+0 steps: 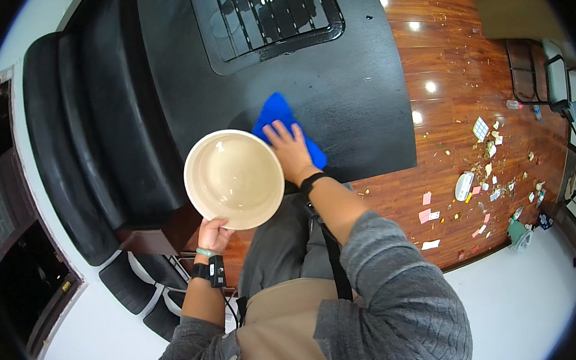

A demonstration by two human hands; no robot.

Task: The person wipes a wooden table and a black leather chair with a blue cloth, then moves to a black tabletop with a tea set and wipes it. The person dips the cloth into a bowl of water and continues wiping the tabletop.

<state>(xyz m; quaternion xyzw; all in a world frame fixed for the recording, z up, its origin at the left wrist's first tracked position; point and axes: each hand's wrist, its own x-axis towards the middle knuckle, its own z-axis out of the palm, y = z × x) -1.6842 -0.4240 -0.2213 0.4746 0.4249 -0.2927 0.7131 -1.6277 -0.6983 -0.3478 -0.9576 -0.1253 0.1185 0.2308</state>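
Observation:
My left hand (215,235) grips the near rim of a round cream bowl (235,178), thumb on the edge and fingers beneath. The bowl's inside faces up and looks bare, with a glossy bottom. My right hand (290,150) lies flat with spread fingers on a blue cloth (276,109). Under the cloth is the black tabletop (364,115), near its front edge. The bowl is raised by that edge, just left of my right hand, and covers part of the table corner.
A slatted black tea tray (275,14), wet in places, sits farther up the table. To the left stands a black leather sofa (119,65). Paper scraps and other litter (491,145) are strewn over the wooden floor (434,125) at right. A folding chair (527,72) stands beyond.

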